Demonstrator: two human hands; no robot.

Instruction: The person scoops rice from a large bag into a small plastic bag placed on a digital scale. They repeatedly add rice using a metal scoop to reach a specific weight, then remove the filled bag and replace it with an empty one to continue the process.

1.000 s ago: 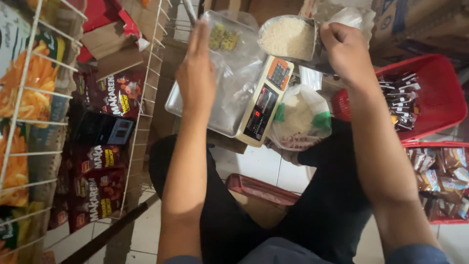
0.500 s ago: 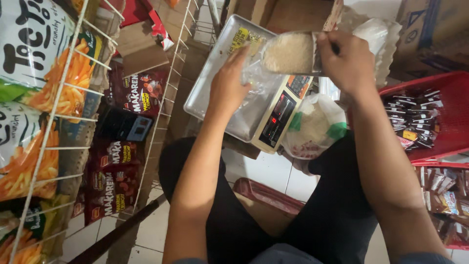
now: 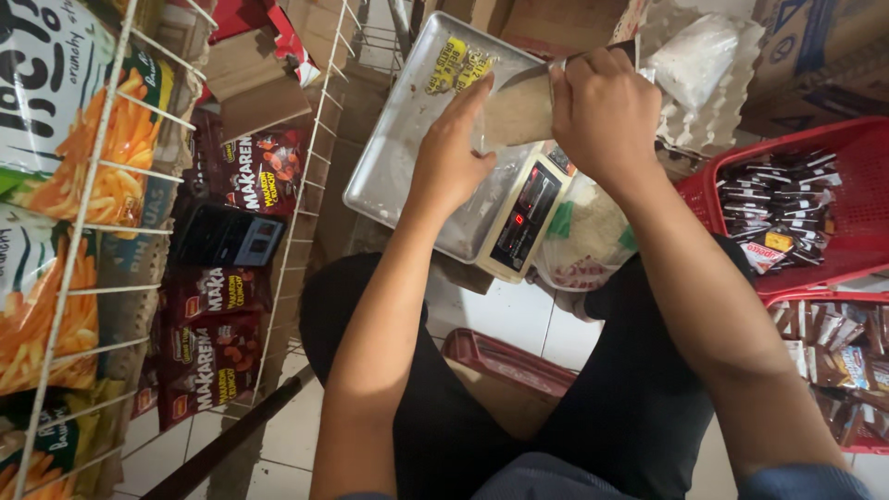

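A white wire rack (image 3: 306, 185) stands on the left, hung and stacked with orange and dark red snack packets (image 3: 218, 352), and a red plastic basket (image 3: 861, 139) of small dark sachets sits on the right. Between them, on the floor in front of the seated person, rests a digital scale (image 3: 528, 218) with a wide steel pan (image 3: 407, 139). A larger clear bag of white grain (image 3: 593, 231) lies just beside the scale's display. Over the pan's near edge both hands meet on a small clear plastic bag of grain (image 3: 514, 111). The right hand (image 3: 602, 116) is clenched around the bag's upper part, gripping it from above, while the left hand (image 3: 449, 162) has its fingers extended and pressed flat against the bag's side, steadying rather than closing. The bag looks soft and shapeless, its film thin and likely slippery, and the loose fill would shift and sag; it probably handles best gathered firmly at the neck with a palm supporting it underneath.
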